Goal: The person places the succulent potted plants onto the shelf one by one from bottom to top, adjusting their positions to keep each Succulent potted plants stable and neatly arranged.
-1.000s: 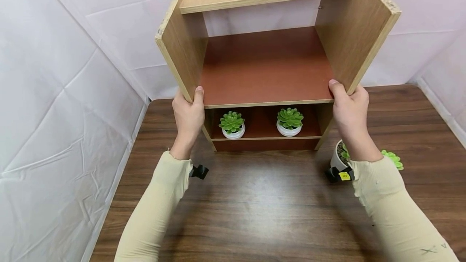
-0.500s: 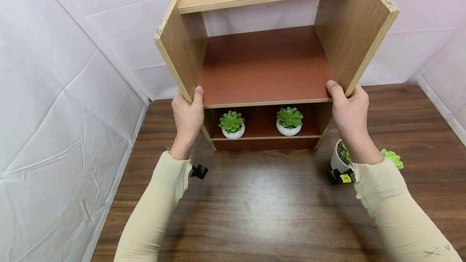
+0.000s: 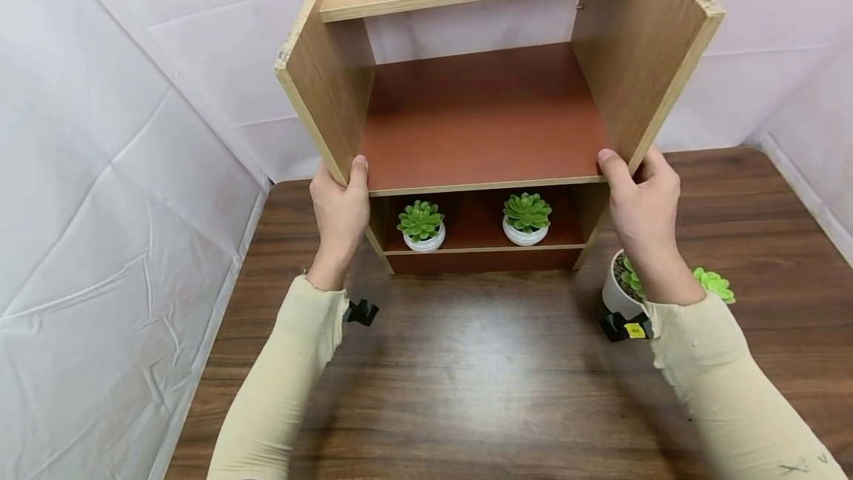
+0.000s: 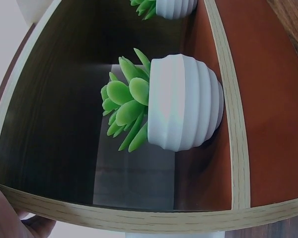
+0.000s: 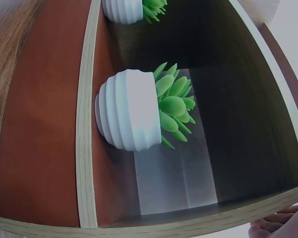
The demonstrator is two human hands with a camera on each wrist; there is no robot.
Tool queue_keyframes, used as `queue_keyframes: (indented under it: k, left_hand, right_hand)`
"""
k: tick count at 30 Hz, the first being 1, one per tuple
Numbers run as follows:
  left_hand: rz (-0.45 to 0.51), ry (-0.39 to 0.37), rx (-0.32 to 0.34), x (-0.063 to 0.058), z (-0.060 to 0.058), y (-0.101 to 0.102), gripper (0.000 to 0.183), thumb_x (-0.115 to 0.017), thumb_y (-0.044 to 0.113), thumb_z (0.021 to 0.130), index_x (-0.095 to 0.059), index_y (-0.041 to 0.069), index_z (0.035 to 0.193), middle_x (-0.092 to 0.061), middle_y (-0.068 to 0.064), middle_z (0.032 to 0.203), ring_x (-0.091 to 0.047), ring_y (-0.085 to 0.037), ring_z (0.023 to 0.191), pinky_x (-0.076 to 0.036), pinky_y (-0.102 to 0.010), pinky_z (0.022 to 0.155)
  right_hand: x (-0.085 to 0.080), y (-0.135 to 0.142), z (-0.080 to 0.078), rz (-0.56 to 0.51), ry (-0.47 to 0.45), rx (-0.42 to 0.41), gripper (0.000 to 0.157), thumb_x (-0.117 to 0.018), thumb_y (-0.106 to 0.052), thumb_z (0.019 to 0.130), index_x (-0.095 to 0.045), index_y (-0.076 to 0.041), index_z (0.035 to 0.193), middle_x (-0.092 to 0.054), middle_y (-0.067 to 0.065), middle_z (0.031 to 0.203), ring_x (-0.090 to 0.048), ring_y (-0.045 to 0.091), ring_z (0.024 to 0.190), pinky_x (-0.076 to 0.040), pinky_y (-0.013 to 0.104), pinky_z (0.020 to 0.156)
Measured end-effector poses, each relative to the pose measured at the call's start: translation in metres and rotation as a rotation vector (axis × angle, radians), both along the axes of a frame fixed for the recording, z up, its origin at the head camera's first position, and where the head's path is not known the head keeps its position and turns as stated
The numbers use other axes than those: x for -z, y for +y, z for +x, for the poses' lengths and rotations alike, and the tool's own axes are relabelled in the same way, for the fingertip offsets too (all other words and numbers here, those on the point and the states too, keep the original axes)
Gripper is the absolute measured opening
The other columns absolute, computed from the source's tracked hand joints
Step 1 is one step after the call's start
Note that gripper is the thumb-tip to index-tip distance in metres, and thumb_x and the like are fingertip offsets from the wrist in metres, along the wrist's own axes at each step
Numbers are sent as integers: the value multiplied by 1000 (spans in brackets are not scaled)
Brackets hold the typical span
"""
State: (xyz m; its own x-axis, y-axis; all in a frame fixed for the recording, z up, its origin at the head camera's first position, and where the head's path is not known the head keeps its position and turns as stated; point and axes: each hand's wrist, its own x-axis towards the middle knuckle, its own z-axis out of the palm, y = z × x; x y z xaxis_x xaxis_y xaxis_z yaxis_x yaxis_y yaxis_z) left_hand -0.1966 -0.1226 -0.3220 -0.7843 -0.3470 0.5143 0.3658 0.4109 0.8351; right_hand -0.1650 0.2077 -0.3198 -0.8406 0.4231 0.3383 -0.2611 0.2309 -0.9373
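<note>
A wooden shelf unit (image 3: 486, 117) with reddish-brown boards stands upright at the back of the table. My left hand (image 3: 341, 210) grips its left side panel, thumb on the inner face near the middle board. At the right side panel my right hand (image 3: 643, 206) grips the front edge in the same way, its thumb lying on the middle board. Two succulents in white ribbed pots sit in the low compartment, a left succulent (image 3: 422, 226) and a right succulent (image 3: 526, 218). In the wrist views the left pot (image 4: 186, 101) and the right pot (image 5: 128, 110) stand on the lower board.
On the table (image 3: 453, 391), right of the shelf, a larger potted plant (image 3: 620, 291) is partly hidden behind my right forearm. Bright green leaves (image 3: 714, 284) show beyond that forearm. White fabric walls (image 3: 120, 169) stand to the left and behind.
The shelf and both hands appear slightly farther up and left in the head view, along with the whole scene. Both hands keep their grip on the side panels.
</note>
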Motion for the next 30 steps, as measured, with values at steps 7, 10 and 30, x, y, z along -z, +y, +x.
queue_keyframes:
  k: [7, 10, 30]
  left_hand:
    - [3, -5, -2, 0, 0, 0, 17, -61, 17, 93, -61, 1, 91, -55, -6, 70, -52, -17, 68, -41, -33, 65]
    - [0, -4, -3, -1, 0, 0, 18, -61, 18, 93, -61, 0, 91, -56, -7, 71, -53, -17, 68, -41, -33, 66]
    - [4, 6, -5, 0, -1, 1, 18, -61, 17, 93, -62, -1, 94, -60, -7, 75, -55, -16, 71, -42, -33, 68]
  right_hand:
    - [-2, 2, 5, 20, 36, -16, 25, -63, -17, 94, -69, -9, 117, -66, 2, 96, -61, 14, 88, -45, 23, 76]
    - [-1, 4, 7, 35, 33, -27, 30, -62, -17, 95, -67, -11, 124, -66, 3, 102, -61, 14, 92, -47, 24, 78]
    - [8, 13, 14, -108, 87, -94, 47, -65, -7, 92, -57, -9, 138, -59, 13, 132, -53, 19, 122, -40, 28, 100]
